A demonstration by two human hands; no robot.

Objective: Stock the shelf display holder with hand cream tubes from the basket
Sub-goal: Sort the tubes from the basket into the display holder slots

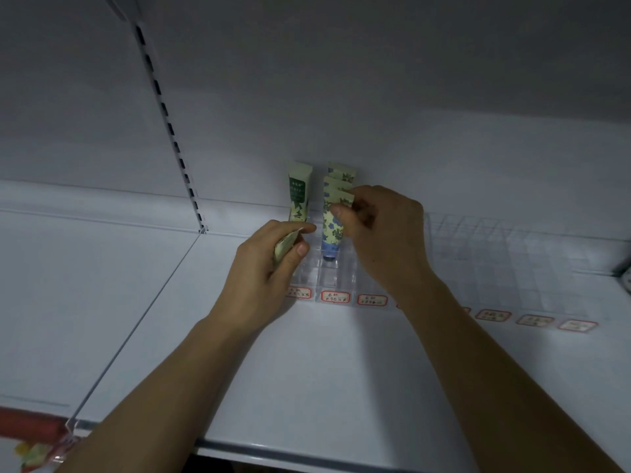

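The right hand (379, 230) pinches the crimped top of a blue-flowered tube (332, 230), upright, cap down in the clear holder (327, 278). The left hand (269, 264) grips a tilted green tube (285, 247).

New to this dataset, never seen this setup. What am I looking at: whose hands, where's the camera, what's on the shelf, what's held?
There is no robot here: a person is stocking a shop shelf with bare hands. The single picture comes from a wide-angle camera on their head, looking forward and down.

On the shelf stands a clear display holder with small compartments and red-bordered labels along its front. A green tube stands in its left column; blue-flowered tubes stand in a row in the next column.

The right hand pinches the top of the nearest blue-flowered tube, which stands cap down. The left hand grips another tube, mostly hidden by its fingers.
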